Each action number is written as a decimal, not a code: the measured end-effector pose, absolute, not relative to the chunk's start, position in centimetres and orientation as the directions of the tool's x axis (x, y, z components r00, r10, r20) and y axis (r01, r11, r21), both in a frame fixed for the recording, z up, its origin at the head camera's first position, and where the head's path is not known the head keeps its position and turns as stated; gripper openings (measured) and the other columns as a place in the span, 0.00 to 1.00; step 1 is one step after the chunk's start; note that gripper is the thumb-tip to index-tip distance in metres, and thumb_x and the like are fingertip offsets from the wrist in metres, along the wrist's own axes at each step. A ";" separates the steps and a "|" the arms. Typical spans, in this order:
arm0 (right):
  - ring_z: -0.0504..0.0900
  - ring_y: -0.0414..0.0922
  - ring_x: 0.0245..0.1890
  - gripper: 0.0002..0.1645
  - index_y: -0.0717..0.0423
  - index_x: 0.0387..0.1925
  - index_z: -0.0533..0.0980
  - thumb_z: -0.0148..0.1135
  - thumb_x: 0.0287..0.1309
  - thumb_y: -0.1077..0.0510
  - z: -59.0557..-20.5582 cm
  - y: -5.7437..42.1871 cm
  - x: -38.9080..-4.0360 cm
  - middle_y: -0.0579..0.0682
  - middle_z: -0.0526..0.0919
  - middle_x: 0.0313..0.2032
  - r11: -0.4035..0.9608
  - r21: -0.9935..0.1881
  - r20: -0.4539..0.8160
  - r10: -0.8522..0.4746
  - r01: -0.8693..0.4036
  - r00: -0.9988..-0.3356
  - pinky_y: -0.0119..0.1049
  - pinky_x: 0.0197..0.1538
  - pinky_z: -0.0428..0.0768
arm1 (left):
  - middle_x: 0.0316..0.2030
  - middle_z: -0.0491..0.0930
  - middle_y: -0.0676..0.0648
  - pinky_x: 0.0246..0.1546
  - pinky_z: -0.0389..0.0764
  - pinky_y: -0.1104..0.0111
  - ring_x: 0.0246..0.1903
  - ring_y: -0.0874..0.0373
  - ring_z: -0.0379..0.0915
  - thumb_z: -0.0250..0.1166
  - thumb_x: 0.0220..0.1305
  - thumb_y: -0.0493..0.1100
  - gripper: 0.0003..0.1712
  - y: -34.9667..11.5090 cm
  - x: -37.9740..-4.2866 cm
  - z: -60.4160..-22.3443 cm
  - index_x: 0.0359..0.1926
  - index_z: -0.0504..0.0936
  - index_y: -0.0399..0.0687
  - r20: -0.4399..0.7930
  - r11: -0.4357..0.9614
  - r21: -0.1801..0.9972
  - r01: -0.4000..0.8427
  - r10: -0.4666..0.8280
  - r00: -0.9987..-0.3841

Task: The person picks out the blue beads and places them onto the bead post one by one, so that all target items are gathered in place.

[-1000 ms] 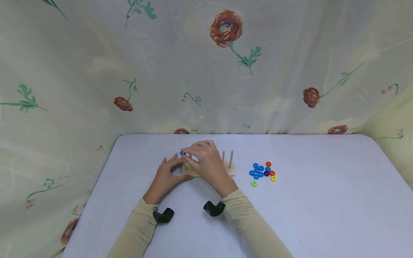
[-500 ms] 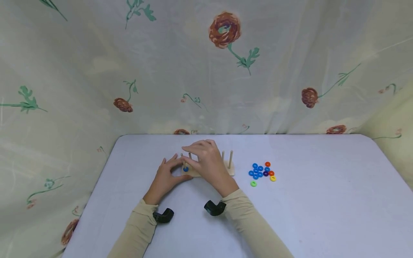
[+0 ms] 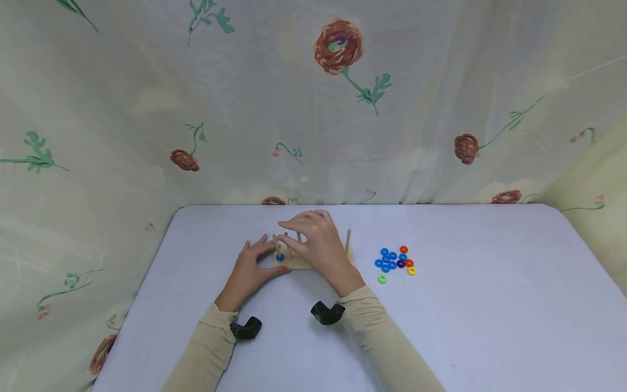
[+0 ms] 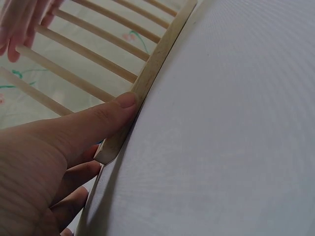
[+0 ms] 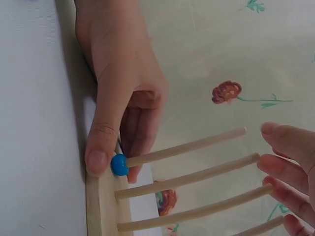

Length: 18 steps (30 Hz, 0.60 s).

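Note:
A wooden peg stand (image 3: 300, 263) with a row of upright pegs sits on the table, left of its middle. One blue ring (image 5: 118, 164) is around the end peg, down at the base. My left hand (image 3: 249, 270) grips that end of the stand; its thumb (image 4: 127, 101) lies along the front edge and the other fingers reach behind. Above the pegs is my right hand (image 3: 320, 242), thumb and fingers parted with nothing between them. In the right wrist view its fingertips (image 5: 269, 129) are beside the tips of the pegs. This hand hides part of the stand in the head view.
Right of the stand lies a loose group of rings, several blue (image 3: 393, 256), with orange (image 3: 404, 249), dark purple (image 3: 401, 263), yellow (image 3: 412, 271) and green (image 3: 382, 279) ones. A flowered curtain (image 3: 274, 98) hangs behind the white table (image 3: 470, 305).
The blue ring has left the right hand's pinch and dropped down the end peg to the base. The right hand's fingers have parted and shifted slightly right. The left hand keeps its hold.

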State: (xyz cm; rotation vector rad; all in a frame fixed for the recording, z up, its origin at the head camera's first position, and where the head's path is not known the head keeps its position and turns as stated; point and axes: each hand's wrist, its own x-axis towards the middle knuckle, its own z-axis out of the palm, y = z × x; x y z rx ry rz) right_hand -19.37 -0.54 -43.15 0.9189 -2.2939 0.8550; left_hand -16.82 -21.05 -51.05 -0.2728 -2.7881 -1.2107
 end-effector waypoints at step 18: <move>0.87 0.49 0.47 0.16 0.51 0.46 0.90 0.79 0.55 0.52 -42.2 5.8 -20.1 0.48 0.93 0.38 0.631 -0.419 0.619 -0.328 -0.653 -0.714 0.52 0.58 0.77 | 0.69 0.75 0.39 0.83 0.42 0.43 0.77 0.44 0.61 0.84 0.49 0.51 0.38 -20.9 -16.8 -50.4 0.60 0.84 0.41 0.087 0.679 0.723 0.126 0.092 -0.992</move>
